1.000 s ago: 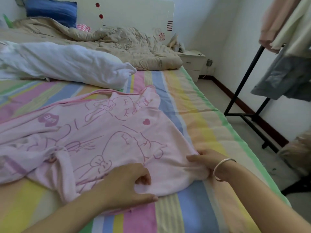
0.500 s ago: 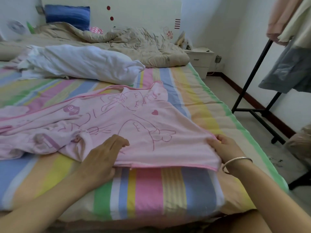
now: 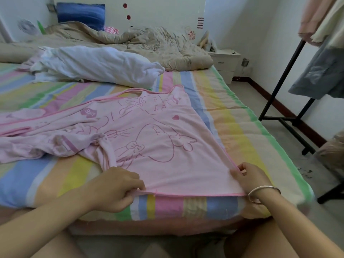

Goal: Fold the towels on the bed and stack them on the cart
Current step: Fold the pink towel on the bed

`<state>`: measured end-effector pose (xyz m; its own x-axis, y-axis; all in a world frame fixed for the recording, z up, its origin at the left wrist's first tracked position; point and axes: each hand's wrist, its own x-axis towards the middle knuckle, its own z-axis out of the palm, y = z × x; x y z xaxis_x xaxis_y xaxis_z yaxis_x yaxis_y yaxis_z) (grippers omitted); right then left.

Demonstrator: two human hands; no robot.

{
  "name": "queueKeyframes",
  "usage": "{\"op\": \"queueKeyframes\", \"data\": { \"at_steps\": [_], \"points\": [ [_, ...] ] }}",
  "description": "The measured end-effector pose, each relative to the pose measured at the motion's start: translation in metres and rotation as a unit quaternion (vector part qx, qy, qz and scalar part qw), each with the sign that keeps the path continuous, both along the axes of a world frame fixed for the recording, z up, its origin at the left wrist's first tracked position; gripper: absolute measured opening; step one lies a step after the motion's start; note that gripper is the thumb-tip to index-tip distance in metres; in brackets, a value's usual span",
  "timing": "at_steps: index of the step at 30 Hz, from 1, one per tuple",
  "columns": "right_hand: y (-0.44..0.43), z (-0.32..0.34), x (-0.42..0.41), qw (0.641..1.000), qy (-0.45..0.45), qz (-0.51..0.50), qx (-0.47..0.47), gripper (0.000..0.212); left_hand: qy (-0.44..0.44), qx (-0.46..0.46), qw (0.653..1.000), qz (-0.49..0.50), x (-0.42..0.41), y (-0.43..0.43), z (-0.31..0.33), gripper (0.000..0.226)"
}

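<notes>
A pink towel with rabbit line drawings lies spread on the striped bed, its left part rumpled. Its near hem runs along the bed's front edge. My left hand pinches that hem near its middle. My right hand, with a silver bangle on the wrist, pinches the towel's near right corner. A white towel lies bunched further back on the bed. No cart is in view.
A beige quilt and a blue pillow lie at the headboard. A white nightstand stands at the back right. A black clothes rack with hanging garments stands on the floor to the right.
The towel has been drawn toward the bed's front edge. My left hand went from lying flat on the towel to pinching its hem; my right hand kept hold of the corner.
</notes>
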<state>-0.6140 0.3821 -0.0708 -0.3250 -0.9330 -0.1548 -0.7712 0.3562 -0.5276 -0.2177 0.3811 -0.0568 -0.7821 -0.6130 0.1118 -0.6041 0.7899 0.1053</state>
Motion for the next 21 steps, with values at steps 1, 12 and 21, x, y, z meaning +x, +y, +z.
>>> {"op": "queueKeyframes", "data": {
  "at_steps": [1,12,21],
  "points": [
    [0.002,0.0,-0.001,1.0,0.002,0.001,0.001,0.016,-0.006,0.001,1.0,0.001,0.0,0.0,0.0,0.018],
    [0.023,0.003,-0.005,0.992,0.069,0.066,0.079,0.033,-0.104,0.177,0.967,0.152,-0.016,-0.004,0.01,0.025],
    [-0.076,0.02,0.027,0.993,-0.099,-0.049,0.043,0.034,-0.006,0.08,0.957,0.279,-0.057,-0.104,0.038,0.023]
  ]
}}
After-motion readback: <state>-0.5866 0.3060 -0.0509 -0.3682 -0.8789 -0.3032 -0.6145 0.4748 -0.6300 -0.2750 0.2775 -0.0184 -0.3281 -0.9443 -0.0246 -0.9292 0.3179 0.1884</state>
